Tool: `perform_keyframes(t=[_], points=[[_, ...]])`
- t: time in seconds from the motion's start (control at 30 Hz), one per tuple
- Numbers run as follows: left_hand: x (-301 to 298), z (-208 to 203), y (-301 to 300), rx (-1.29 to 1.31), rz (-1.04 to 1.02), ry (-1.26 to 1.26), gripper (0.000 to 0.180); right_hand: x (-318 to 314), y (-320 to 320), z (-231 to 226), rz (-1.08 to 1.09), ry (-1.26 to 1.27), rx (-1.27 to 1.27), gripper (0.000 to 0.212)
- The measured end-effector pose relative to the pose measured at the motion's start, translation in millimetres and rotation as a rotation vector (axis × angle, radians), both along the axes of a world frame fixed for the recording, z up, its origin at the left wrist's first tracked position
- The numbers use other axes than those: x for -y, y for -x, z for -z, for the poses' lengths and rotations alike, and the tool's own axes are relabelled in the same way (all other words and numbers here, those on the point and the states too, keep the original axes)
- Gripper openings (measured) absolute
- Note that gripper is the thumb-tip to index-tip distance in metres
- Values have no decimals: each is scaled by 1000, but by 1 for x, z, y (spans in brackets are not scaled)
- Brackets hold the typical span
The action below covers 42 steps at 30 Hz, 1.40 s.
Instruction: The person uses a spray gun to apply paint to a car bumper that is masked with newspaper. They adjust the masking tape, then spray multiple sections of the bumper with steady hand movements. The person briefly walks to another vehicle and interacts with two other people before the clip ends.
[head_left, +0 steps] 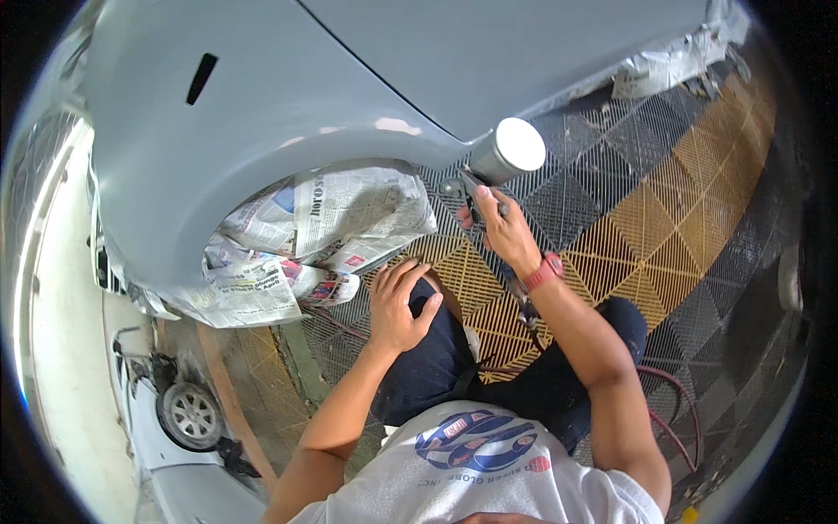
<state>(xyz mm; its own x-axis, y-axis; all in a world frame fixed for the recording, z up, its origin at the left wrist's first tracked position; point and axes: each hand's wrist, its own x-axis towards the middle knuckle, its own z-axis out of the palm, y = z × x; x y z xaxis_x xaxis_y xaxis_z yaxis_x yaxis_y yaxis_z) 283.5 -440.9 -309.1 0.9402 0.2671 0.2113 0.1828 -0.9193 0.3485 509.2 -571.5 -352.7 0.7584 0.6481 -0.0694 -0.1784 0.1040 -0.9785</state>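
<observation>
Dark trousers carry the left hand (397, 306), resting flat and loose on the knee (428, 349). Beyond it the right hand (502, 229), red watch (546, 269) at the wrist, grips a spray gun (493, 166) with a silver cup. Newspaper (305, 236) masks the wheel arch of the grey car body (262, 96) behind.

Bright daylight is flooding in from the left, glaring off the grey car panel (288, 79); fisheye distortion is bending and darkening the edges, the centre staying sharp
</observation>
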Motion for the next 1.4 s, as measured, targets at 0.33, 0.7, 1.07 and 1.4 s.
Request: perform_keyframes(t=[0.33,0.7,1.07,1.4], points=[[22,-57,-77,-12,227,1091,25,32,40,-167,-35,-239,123,54],[34,-66,-66,168,324,1470,29,18,57,-228,-172,-224,237,60],[21,-37,-87,117,371,1510,17,16,43,-199,-11,-217,108,57],[65,-69,-83,-120,-67,2051,22,15,17,-221,124,197,103,57]])
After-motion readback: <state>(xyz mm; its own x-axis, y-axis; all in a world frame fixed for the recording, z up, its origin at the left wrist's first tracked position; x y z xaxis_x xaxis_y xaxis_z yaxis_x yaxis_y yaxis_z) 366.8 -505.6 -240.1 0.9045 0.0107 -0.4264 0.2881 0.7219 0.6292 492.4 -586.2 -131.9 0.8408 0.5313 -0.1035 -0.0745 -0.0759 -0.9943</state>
